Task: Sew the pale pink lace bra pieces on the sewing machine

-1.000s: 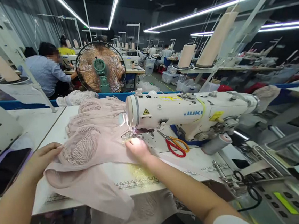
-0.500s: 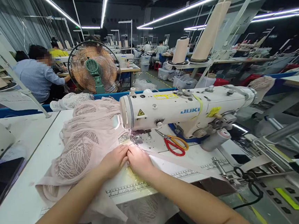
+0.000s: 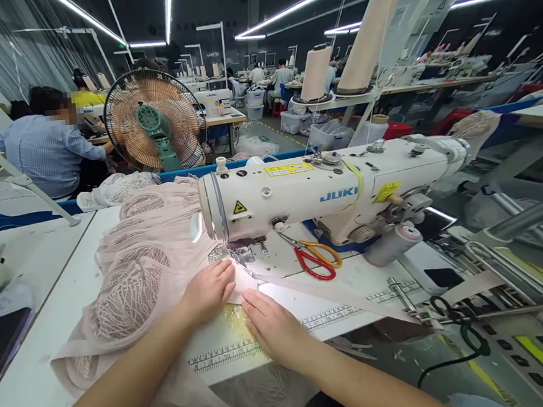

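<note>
My left hand [image 3: 210,290] is closed on pale pink fabric [image 3: 244,283] just in front of the presser foot [image 3: 241,252] of a white JUKI sewing machine [image 3: 294,192]. Its fingertips press on the cloth. My right hand [image 3: 275,323] lies lower and to the right, fingers stretched out and together, their tips touching the near edge of the same cloth. A heap of pale pink lace pieces [image 3: 134,288] spreads left of the needle. A long pale strip [image 3: 327,293] runs from the machine towards the right edge of the table.
Red-and-orange-handled scissors [image 3: 315,260] lie on the machine bed. A printed ruler [image 3: 227,354] runs along the table's front. A grey thread cone [image 3: 393,245] lies at the right. Behind stand a large fan [image 3: 155,122] and a person in a striped shirt [image 3: 45,147].
My right hand has moved back and down, away from my left hand, its fingers straightening. More of the cloth between them shows. The camera view has shifted slightly.
</note>
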### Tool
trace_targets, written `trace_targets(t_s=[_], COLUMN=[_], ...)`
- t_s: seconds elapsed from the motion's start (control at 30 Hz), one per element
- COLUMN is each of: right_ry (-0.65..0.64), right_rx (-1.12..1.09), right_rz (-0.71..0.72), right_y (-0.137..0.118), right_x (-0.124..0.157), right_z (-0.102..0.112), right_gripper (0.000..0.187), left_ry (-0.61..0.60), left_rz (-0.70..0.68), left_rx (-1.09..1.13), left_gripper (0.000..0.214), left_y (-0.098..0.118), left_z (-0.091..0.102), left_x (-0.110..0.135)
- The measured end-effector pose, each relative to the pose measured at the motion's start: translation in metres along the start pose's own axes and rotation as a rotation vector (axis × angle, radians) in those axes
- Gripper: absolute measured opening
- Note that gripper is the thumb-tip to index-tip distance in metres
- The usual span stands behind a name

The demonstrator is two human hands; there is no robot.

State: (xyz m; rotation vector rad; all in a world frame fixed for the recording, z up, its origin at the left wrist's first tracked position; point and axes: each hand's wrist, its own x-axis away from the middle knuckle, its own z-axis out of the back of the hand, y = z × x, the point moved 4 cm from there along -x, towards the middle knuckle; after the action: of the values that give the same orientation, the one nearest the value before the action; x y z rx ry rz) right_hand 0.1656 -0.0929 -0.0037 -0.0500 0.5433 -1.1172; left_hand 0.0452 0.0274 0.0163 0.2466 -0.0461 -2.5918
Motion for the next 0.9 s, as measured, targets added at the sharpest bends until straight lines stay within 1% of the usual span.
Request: trace_targets(t_s=[0.13, 0.27, 0.43, 0.53, 0.63, 0.67, 0.73, 0.83, 0.9], right_ry=[-0.015, -0.026, -0.009, -0.009, -0.026, -0.035, -0.052, -0.053, -0.043], right_rx=[0.028, 0.047, 0.073, 0.081, 0.094, 0.095, 0.085, 0.054, 0.041], right_rz=[-0.017, -0.033, -0.088, -0.096, -0.119, -0.131, -0.149, -0.170, -0.187], right_y=[-0.001, -0.002, -0.002, -0.003, -0.005, -0.006, -0.009, -0.013, -0.014], right_x=[-0.001, -0.002, -0.008, -0.016, -0.027, -0.030, -0.037, -0.044, -0.046], right_z=[-0.003, -0.007, -0.012, -0.016, -0.017, -0.017, -0.016, -0.016, -0.017], right_gripper=[0.037, 0.039, 0.040, 0.041, 0.044, 0.046, 0.051, 0.054, 0.054], left_ry=[-0.020, -0.048, -0.045, -0.029, 0.017, 0.035, 0.049, -0.009, -0.035], left_rz=[-0.017, -0.001, 0.001, -0.042, -0.080, -0.062, 0.018, 0.101, 0.091], left_rx=[-0.014, -0.001, 0.034, 0.017, -0.028, -0.033, 0.001, 0.097, 0.132], left_gripper=[0.045, 0.045, 0.043, 0.039, 0.033, 0.033, 0.035, 0.034, 0.038], left_y=[-0.001, -0.004, -0.017, -0.021, -0.013, -0.008, 0.003, 0.016, 0.019], left_z=[0.000, -0.001, -0.001, 0.003, 0.012, 0.015, 0.020, 0.018, 0.014], left_x=[-0.001, -0.002, -0.011, -0.018, -0.018, -0.015, -0.007, 0.008, 0.015])
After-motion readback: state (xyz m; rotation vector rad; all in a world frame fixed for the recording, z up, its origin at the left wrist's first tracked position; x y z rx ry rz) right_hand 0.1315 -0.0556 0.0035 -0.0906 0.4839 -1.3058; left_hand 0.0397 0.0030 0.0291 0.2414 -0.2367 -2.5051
